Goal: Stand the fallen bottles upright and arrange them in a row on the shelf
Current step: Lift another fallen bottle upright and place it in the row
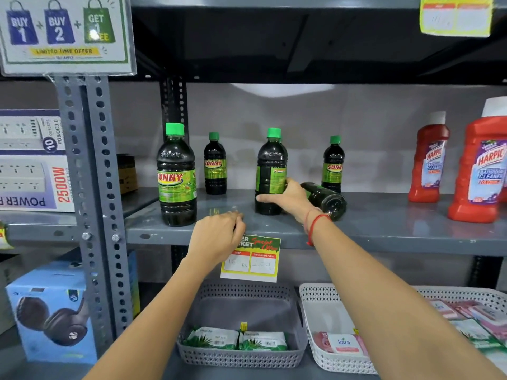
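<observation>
On the grey shelf (384, 215), four green-capped bottles are being shown upright: a large one at the front left (177, 176), a smaller one behind it (214, 165), a middle bottle (270, 174) and a small one at the back right (333, 165). The middle bottle is being gripped low on its body by the right hand (288, 198), thumb across the front, as though it is being set down or steadied. One fallen bottle (326, 200) is lying on its side just right of that hand, base toward the camera. The left hand (216, 234) is being held loosely curled at the shelf's front edge, holding nothing. The step in hand is judged to be placing the middle bottle; next, the fallen bottle is to be stood up and all five aligned in a row.
</observation>
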